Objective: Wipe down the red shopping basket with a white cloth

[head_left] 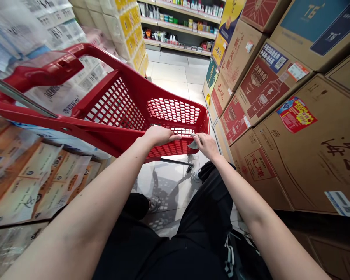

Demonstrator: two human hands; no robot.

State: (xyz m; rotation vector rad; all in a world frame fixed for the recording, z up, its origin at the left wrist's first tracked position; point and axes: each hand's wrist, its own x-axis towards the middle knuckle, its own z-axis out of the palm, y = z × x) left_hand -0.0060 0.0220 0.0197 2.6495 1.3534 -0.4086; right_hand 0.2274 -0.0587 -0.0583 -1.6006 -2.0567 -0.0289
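Between stacked packs (131, 37) and cartons (261, 89) sits red cart (119, 143). Left hand (159, 136) on its near rim (113, 131), fingers mostly hidden, can't tell grip. Right hand (206, 144) pinches grey cloth (193, 145) between fingers, near corner.

Right hand (207, 146) curled near left hand (160, 136)

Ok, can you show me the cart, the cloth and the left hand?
cart (113, 136), head view: its near red side wall.
cloth (193, 145), head view: its hanging grey part.
left hand (160, 135), head view: the back of it.
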